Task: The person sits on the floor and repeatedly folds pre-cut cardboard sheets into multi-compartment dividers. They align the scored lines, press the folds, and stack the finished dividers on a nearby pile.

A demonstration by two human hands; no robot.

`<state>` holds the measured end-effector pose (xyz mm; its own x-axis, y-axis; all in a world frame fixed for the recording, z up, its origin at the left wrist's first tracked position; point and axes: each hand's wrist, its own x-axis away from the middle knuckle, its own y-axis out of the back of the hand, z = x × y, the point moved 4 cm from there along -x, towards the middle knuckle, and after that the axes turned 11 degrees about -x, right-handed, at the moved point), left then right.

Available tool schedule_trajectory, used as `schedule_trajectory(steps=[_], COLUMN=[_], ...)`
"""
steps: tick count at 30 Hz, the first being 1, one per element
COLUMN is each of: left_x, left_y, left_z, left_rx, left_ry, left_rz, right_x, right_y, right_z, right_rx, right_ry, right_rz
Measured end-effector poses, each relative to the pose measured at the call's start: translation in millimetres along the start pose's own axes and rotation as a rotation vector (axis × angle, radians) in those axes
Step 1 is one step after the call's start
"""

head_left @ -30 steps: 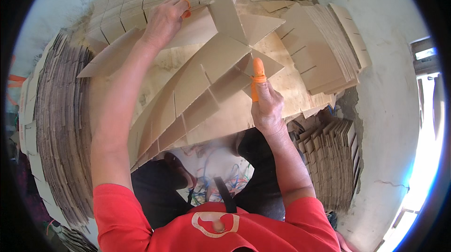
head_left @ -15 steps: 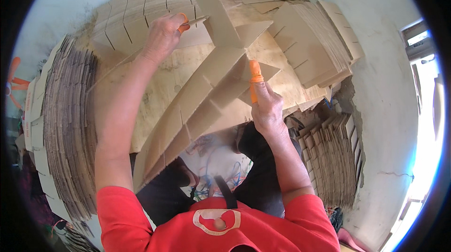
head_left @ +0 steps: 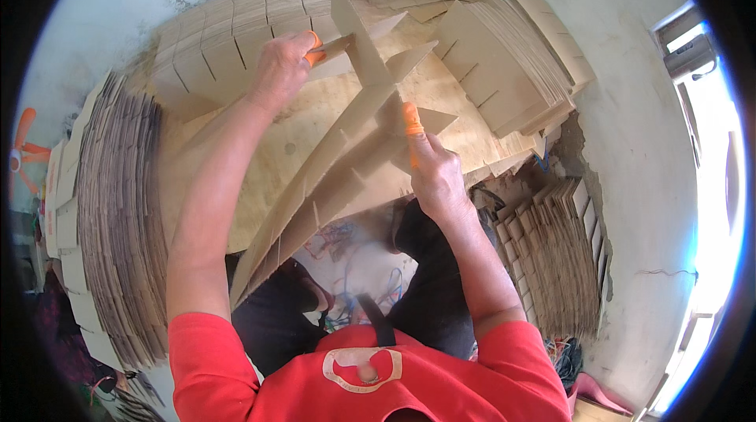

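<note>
Slotted cardboard strips, partly joined crosswise, are held up over the table. Two long strips (head_left: 315, 174) run side by side toward my lap, bowed and tilted, with an upright far end (head_left: 358, 32). Short cross strips (head_left: 411, 60) stick out to the right. My left hand (head_left: 285, 68) pinches a cardboard strip (head_left: 337, 47) against that far end; part of it is hidden behind the panel. My right hand (head_left: 437, 174) grips the joined strips near their middle, thumb on top. Orange covers sit on fingers of both hands.
The wooden table (head_left: 283, 146) carries stacks of slotted cardboard at the back left (head_left: 228, 36) and right (head_left: 504, 68). A tall cardboard stack (head_left: 122, 217) stands at the left, another (head_left: 551, 257) lower right. Wires (head_left: 346, 300) lie below. An orange fan (head_left: 27, 150) is far left.
The strip in my left hand has shifted right, and a tip now shows beyond the upright panel. My right hand keeps its grip. The whole view has turned slightly.
</note>
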<state>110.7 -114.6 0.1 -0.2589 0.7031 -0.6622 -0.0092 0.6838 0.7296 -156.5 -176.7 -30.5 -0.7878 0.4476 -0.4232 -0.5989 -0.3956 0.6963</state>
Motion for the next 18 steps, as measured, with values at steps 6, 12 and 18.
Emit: schedule_trajectory(steps=[6, 12, 18], left_x=[8.2, 41.9, 147.4], left_y=[-11.7, 62.1, 128.1], left_z=[-0.1, -60.7, -117.5], left_rx=[0.133, -0.032, 0.109], left_ry=[0.121, 0.058, 0.097], left_rz=[0.328, 0.334, 0.774], right_x=[-8.8, -13.5, -33.9], right_y=[4.1, 2.1, 21.0], right_z=[-15.7, -54.0, -71.0], right_rx=[0.14, 0.223, -0.024], right_ry=[-0.01, -0.124, -0.142], right_rz=[0.127, 0.268, 0.539])
